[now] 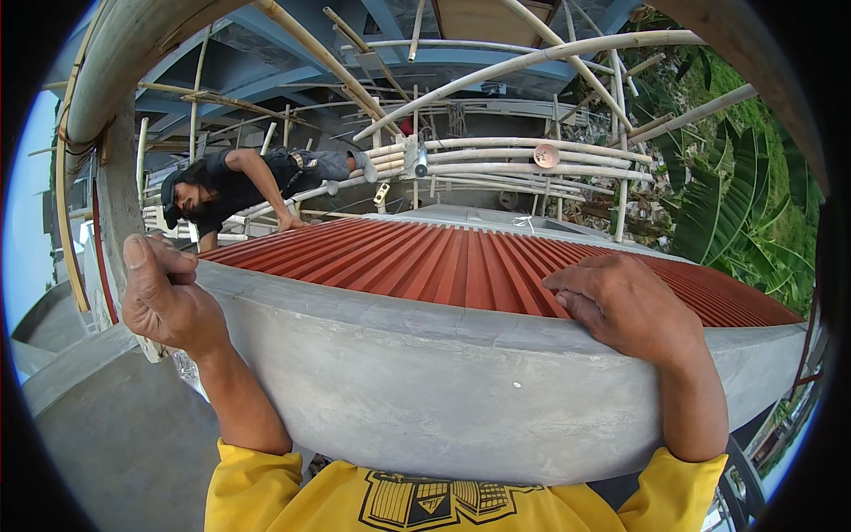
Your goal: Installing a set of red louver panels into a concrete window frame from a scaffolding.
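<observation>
Across the middle runs a red ribbed panel (461, 266), its ribs fanning away from me behind a grey concrete ledge (443, 381). My left hand (173, 301) is raised beyond the ledge's left end, fingers curled in toward the thumb; whatever they might hold is too small or hidden to tell. My right hand (625, 306) is over the ledge's far edge on the right, with bent fingers drawn together against the red panel. Anything between those fingertips is hidden. At the panel's far left, a co-worker's hand (291, 222) touches its edge.
A co-worker (253, 182) in a dark shirt and cap leans along the bamboo scaffolding (532, 167). An orange-pink bowl (546, 156) and a grey bottle-shaped object (420, 161) are on the poles. A concrete post (120, 177) stands left; banana leaves (709, 213) grow right.
</observation>
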### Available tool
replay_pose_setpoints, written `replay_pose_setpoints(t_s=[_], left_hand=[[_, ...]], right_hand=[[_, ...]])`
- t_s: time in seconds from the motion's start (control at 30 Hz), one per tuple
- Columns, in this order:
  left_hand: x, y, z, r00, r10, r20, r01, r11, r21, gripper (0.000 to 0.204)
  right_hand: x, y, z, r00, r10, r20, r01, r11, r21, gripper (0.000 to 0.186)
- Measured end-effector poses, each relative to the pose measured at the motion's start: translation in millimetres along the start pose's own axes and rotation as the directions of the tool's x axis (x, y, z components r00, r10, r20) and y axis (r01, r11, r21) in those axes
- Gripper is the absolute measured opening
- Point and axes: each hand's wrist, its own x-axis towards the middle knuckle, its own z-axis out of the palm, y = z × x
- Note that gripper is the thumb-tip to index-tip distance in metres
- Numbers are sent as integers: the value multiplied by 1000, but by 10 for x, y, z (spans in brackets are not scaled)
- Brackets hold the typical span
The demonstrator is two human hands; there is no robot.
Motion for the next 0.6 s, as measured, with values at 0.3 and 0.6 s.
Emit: replay_pose_setpoints(t_s=[0.3,0.6], left_hand=[[1,-15,-26,999,27,30,-27,1000,-7,45],[-10,-12,-22,1000,26,7,-26,1000,12,45]], right_hand=[[11,-34,-42,987,111,113,-110,994,-15,23],[10,-30,-33,991,92,92,-91,996,-9,21]])
